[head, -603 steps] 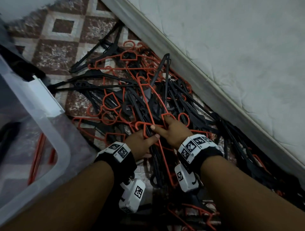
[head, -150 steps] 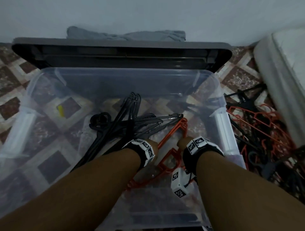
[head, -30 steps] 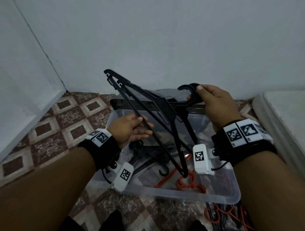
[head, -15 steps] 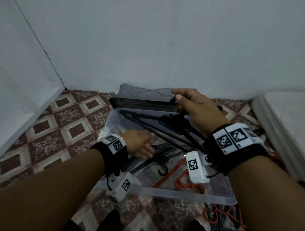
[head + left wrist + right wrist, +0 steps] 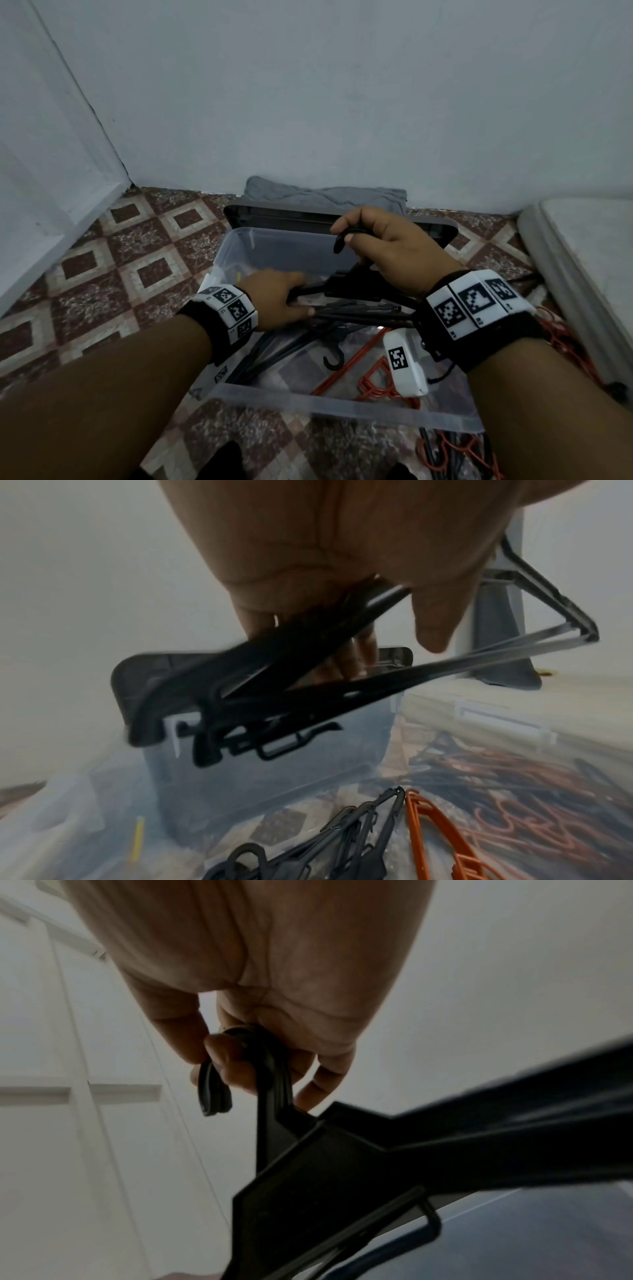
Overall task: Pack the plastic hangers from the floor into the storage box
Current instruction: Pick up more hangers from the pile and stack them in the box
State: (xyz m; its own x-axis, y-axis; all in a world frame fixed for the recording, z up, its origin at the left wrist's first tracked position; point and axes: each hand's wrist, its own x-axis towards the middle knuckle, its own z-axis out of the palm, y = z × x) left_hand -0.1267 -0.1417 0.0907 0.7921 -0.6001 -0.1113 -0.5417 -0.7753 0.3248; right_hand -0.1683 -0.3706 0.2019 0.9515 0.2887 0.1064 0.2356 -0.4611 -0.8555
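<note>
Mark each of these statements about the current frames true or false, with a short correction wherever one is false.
1. The right hand grips the black hangers by their hooks. True.
2. The left hand is empty and rests on the floor. False: it holds an arm of the black hangers over the storage box.
3. An orange hanger already lies inside the box. True.
4. The box's dark lid is closed on top of it. False: the box is open and the lid stands behind it by the wall.
5. No hangers remain on the floor. False: orange and black floor hangers lie outside the box's right side.
</note>
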